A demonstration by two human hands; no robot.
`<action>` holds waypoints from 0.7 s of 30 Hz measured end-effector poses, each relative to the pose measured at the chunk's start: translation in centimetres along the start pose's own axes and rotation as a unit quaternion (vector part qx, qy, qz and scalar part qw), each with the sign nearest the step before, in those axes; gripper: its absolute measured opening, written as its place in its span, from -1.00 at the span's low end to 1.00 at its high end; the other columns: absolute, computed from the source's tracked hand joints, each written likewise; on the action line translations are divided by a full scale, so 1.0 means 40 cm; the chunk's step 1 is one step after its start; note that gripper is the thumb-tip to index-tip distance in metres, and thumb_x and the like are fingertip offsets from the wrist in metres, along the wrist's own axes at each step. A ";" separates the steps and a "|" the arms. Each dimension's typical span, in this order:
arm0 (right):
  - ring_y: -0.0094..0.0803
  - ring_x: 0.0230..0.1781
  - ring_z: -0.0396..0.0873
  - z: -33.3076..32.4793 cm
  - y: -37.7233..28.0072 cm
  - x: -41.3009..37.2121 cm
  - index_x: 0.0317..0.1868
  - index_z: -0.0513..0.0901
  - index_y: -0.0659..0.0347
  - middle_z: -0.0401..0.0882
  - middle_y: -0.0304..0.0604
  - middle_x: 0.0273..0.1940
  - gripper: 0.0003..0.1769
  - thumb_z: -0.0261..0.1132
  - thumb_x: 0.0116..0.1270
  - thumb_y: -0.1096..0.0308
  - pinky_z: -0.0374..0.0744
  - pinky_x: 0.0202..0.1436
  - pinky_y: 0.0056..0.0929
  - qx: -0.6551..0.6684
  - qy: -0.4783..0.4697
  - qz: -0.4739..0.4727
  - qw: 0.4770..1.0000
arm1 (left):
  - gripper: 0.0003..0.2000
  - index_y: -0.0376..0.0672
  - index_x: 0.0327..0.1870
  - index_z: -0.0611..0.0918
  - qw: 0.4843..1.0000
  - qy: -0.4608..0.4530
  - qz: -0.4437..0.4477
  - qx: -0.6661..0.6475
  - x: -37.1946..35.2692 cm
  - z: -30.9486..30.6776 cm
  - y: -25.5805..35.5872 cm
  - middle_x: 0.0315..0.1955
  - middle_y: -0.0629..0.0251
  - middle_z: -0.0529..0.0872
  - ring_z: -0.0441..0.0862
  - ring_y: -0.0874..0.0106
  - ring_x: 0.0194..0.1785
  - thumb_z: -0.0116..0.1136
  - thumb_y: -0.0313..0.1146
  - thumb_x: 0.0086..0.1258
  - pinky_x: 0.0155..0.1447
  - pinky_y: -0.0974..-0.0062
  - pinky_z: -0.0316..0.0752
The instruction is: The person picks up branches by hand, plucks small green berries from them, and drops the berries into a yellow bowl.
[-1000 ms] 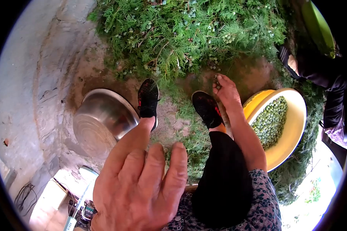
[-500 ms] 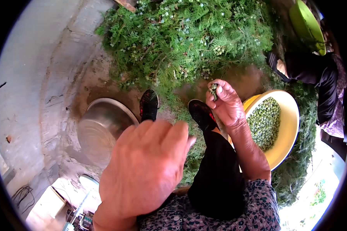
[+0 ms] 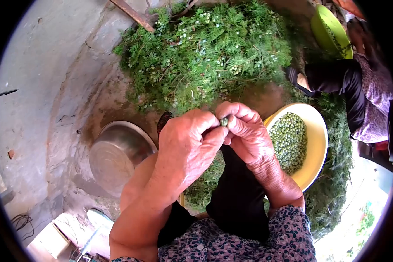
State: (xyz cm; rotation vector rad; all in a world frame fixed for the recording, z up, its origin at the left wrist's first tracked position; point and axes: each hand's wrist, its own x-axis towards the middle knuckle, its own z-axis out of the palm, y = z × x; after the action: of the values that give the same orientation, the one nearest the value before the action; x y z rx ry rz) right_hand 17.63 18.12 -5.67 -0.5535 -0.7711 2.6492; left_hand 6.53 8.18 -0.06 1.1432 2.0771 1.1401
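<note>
Running down the far left, a grey wall (image 3: 35,78) shows cracks and stains, with a loose coil of dark cable (image 3: 22,222) low beside it. Next to the cable stands a pale box (image 3: 52,240), and a steel basin (image 3: 118,153) sits on the dirty floor (image 3: 105,100) near the wall. Above the basin, the end of a wooden bar (image 3: 133,15) reaches the edge of a broad heap of conifer branches (image 3: 205,52), dotted with pale green cones. Below the heap, part of a dark shoe (image 3: 163,120) shows behind the left hand (image 3: 183,142).

That hand comes in from the lower left, palm down, its thumb and index finger pinching toward a small green cone (image 3: 224,122); the other fingers are mostly hidden. The cone is held between both hands' fingertips, in front of the heap and above the dark trousers (image 3: 238,196). The right hand (image 3: 251,142) meets it from the other side, thumb and index finger closed on the cone, the remaining fingers curled in.

Just beside the right wrist, a cream-yellow basin (image 3: 319,146) holds many green cones (image 3: 288,142), and more conifer foliage (image 3: 334,174) lies along its outer side. Farther right, a person in dark trousers and a patterned top (image 3: 373,94) is near a lime-green basin (image 3: 319,32) with green bits inside.
</note>
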 end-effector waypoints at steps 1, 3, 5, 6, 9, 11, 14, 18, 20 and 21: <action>-0.57 -0.50 0.40 -0.001 -0.004 -0.018 -0.20 0.61 0.26 0.53 -0.30 -0.42 -0.81 0.30 0.21 0.36 0.36 -0.46 -0.60 -0.005 0.012 -0.001 1.000 | -0.90 -0.32 -0.53 0.54 0.999 -0.014 0.043 0.003 -0.004 -0.001 0.001 -0.68 0.31 0.45 0.41 0.53 -0.60 0.26 -0.59 0.05 -0.52 0.54 0.26; -0.54 -0.51 0.40 -0.039 -0.011 -0.057 -0.20 0.61 0.26 0.52 -0.28 -0.44 -0.79 0.30 0.20 0.34 0.34 -0.48 -0.58 0.001 0.030 -0.008 1.000 | -0.92 -0.28 -0.53 0.56 0.992 -0.091 0.045 0.069 -0.014 -0.013 0.007 -0.67 0.27 0.47 0.45 0.41 -0.59 0.24 -0.54 0.03 -0.51 0.49 0.30; -0.52 -0.49 0.38 -0.105 -0.030 -0.105 -0.19 0.59 0.28 0.49 -0.20 -0.38 -0.77 0.32 0.18 0.34 0.33 -0.48 -0.58 -0.039 0.097 -0.044 0.994 | -0.93 -0.25 -0.51 0.58 0.986 -0.116 0.058 0.105 -0.029 -0.022 0.004 -0.66 0.26 0.47 0.48 0.38 -0.56 0.24 -0.51 0.03 -0.50 0.47 0.32; -0.52 -0.47 0.41 -0.147 -0.039 -0.136 -0.17 0.59 0.28 0.50 -0.20 -0.38 -0.78 0.32 0.19 0.37 0.35 -0.46 -0.58 -0.064 0.128 -0.063 0.988 | -0.92 -0.23 -0.46 0.59 0.966 -0.176 0.094 0.165 -0.040 -0.028 -0.006 -0.62 0.26 0.48 0.50 0.35 -0.50 0.22 -0.49 0.02 -0.46 0.44 0.36; -0.44 -0.38 0.51 -0.312 -0.064 -0.228 -0.16 0.60 0.27 0.56 -0.18 -0.35 -0.79 0.29 0.16 0.46 0.49 -0.26 -0.51 -0.283 0.289 -0.058 0.913 | -0.83 -0.19 -0.34 0.60 0.923 -0.255 0.129 0.256 -0.058 -0.041 0.003 -0.54 0.28 0.48 0.51 0.32 -0.39 0.18 -0.47 -0.01 -0.37 0.41 0.41; -0.38 -0.23 0.54 -0.430 -0.069 -0.294 -0.18 0.63 0.25 0.59 -0.15 -0.24 -0.79 0.28 0.12 0.49 0.53 -0.07 -0.42 -0.519 0.333 0.005 0.787 | -0.71 -0.19 -0.22 0.59 0.907 -0.298 0.117 0.273 -0.070 -0.050 0.012 -0.46 0.29 0.49 0.48 0.31 -0.33 0.11 -0.48 -0.05 -0.28 0.39 0.41; -0.29 0.00 0.51 -0.522 -0.045 -0.328 -0.21 0.66 0.20 0.56 -0.12 -0.05 -0.78 0.27 0.08 0.52 0.49 0.08 -0.33 -0.723 0.322 0.040 0.609 | -0.71 -0.22 -0.19 0.59 0.892 -0.321 0.115 0.297 -0.067 -0.064 0.026 -0.45 0.27 0.51 0.52 0.29 -0.26 0.11 -0.48 -0.03 -0.27 0.40 0.42; -0.28 -0.21 0.58 -0.432 -0.015 -0.169 -0.22 0.63 0.31 0.58 -0.06 -0.20 -0.80 0.20 0.11 0.59 0.53 -0.07 -0.46 -0.654 0.317 -0.089 0.681 | -0.73 -0.26 -0.20 0.59 0.877 -0.332 0.091 0.334 -0.067 -0.069 0.030 -0.38 0.24 0.53 0.55 0.24 -0.12 0.13 -0.47 0.01 -0.14 0.39 0.46; -0.47 -0.36 0.57 -0.438 0.046 -0.054 -0.14 0.59 0.31 0.56 -0.14 -0.29 -0.78 0.18 0.18 0.57 0.57 -0.31 -0.58 -0.550 0.303 -0.078 0.775 | -0.74 -0.26 -0.19 0.58 0.909 -0.278 0.085 0.300 -0.070 -0.067 0.029 -0.33 0.22 0.55 0.54 0.18 -0.01 0.17 -0.45 0.04 -0.01 0.37 0.48; -0.52 -0.40 0.56 -0.449 0.080 0.003 -0.07 0.56 0.29 0.54 -0.19 -0.28 -0.74 0.18 0.20 0.56 0.57 -0.38 -0.61 -0.491 0.297 -0.035 0.818 | -0.74 -0.26 -0.19 0.58 0.909 -0.281 0.082 0.298 -0.070 -0.066 0.028 -0.33 0.22 0.55 0.54 0.18 -0.01 0.17 -0.45 0.04 -0.01 0.37 0.48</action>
State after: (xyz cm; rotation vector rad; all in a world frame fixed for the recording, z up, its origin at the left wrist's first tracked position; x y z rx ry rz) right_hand 24.94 23.52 -21.50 -1.4523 -1.8240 1.6196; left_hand 6.53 4.98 2.37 1.7057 1.9097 0.1490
